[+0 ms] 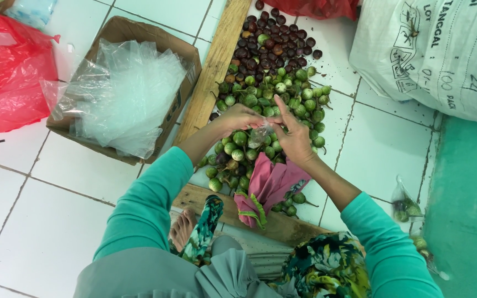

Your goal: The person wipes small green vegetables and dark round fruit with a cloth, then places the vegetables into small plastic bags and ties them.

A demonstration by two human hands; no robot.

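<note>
Looks like the bagging step: left hand [240, 117] and right hand [293, 138] both pinch a small clear bag [260, 134] over the green eggplants [282, 96] piled on the floor; next it needs its mouth spread wide.

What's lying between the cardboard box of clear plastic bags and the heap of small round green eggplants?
In the head view, a long pale wooden plank lies on the white tiles between the cardboard box and the green eggplant heap.

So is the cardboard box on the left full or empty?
Full: the cardboard box is heaped with clear plastic bags that rise above its rim and spill over the near edge.
</note>
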